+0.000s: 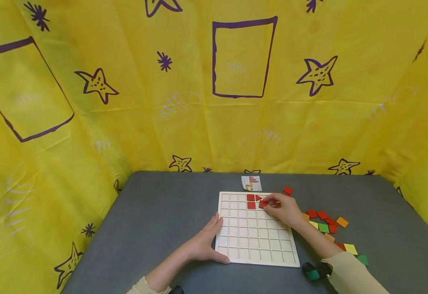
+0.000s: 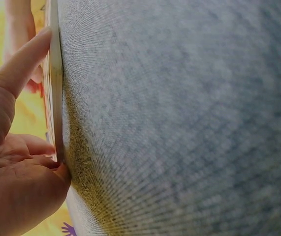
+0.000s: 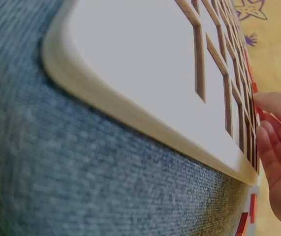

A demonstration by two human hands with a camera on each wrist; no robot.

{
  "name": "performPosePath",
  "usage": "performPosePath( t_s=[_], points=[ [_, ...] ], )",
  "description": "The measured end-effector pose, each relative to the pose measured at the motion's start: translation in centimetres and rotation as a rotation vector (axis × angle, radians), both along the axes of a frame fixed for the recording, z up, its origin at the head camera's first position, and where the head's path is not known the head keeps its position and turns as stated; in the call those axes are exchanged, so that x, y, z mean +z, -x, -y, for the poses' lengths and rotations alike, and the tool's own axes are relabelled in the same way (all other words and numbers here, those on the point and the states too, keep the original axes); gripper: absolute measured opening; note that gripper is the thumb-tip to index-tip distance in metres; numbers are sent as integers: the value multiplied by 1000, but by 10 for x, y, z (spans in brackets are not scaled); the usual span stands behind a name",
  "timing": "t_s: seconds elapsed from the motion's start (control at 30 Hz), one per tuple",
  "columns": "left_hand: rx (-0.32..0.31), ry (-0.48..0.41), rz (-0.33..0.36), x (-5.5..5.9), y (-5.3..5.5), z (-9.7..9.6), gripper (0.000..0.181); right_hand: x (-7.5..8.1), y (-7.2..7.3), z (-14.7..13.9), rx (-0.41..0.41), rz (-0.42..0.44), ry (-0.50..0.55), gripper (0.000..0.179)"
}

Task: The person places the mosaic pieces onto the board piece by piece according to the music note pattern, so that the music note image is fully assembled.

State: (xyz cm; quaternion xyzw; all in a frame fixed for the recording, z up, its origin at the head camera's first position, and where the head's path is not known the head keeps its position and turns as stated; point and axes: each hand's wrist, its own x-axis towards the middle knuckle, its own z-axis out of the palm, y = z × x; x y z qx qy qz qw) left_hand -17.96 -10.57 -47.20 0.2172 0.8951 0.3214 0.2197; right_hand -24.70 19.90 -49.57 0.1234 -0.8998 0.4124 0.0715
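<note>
- Pinching a red tile (image 1: 263, 203) between thumb and fingertips of the right hand (image 1: 283, 208), right over the far part of the white grid board (image 1: 258, 256), just right of the nearer of two red squares (image 1: 251, 205) and just near of a red triangle (image 1: 258, 198); seated or hovering, impossible to tell.
- Over on the left, bracing the board with the left hand (image 1: 203, 244): fingers relaxed along the left edge, thumb at the near edge, not clenched.
- Judging the tile thin, stiff and very light, probably smooth enough to twist under a hard squeeze; best taken lightly by opposite edges.
- Judging the board flat, rigid and fairly light, likely to skid on the bench (image 1: 162, 212) if nudged; best steadied at the rim.
- Scattered off to the right: loose tiles (image 1: 323, 228), some overlapping, best picked by an exposed edge.
</note>
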Motion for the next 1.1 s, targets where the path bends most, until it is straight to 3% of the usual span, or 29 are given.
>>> performPosePath(
  t_s=[0.33, 0.7, 0.8, 0.9, 1.1],
  points=[
    [-4, 0, -6, -2, 1, 0, 118, 3, -3, 5, 34, 23, -53, 24],
    [3, 2, 8, -3, 2, 0, 118, 0, -3, 4, 43, -9, -22, 22],
    [4, 1, 8, -3, 2, 0, 118, -1, -2, 1, -4, 4, -3, 20],
    [3, 0, 9, -3, 2, 0, 117, 0, -1, -6, -104, 4, 0, 17],
    [-1, -4, 8, -3, 2, 0, 117, 1, 3, -32, -283, -75, -39, 14]
  ],
)
